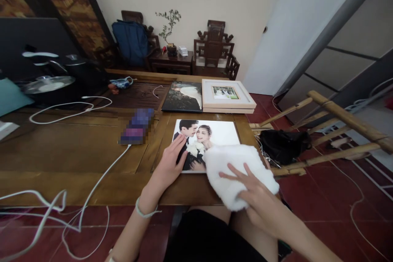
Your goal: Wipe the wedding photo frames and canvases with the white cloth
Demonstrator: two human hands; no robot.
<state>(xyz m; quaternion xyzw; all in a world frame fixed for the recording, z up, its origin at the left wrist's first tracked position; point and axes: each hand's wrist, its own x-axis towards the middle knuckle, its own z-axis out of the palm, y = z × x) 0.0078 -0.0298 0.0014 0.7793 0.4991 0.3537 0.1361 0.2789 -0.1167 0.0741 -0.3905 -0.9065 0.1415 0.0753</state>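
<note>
— Wooden table [76,147] ahead. What's happening?
— I'm seeing my left hand [170,163] lying flat, fingers open, on the photo [211,135] near the edge. My right hand [254,190] is pressing a white cloth [236,168], fingers spread. Pushing hard might be sliding the photo off.

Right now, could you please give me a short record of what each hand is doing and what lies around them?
left hand: flat on the near photo panel, at its left edge
right hand: pressing a white cloth onto that panel
behind: dark photo panel, white frame
table: wooden, with white cables
right of table: bamboo rack
</note>
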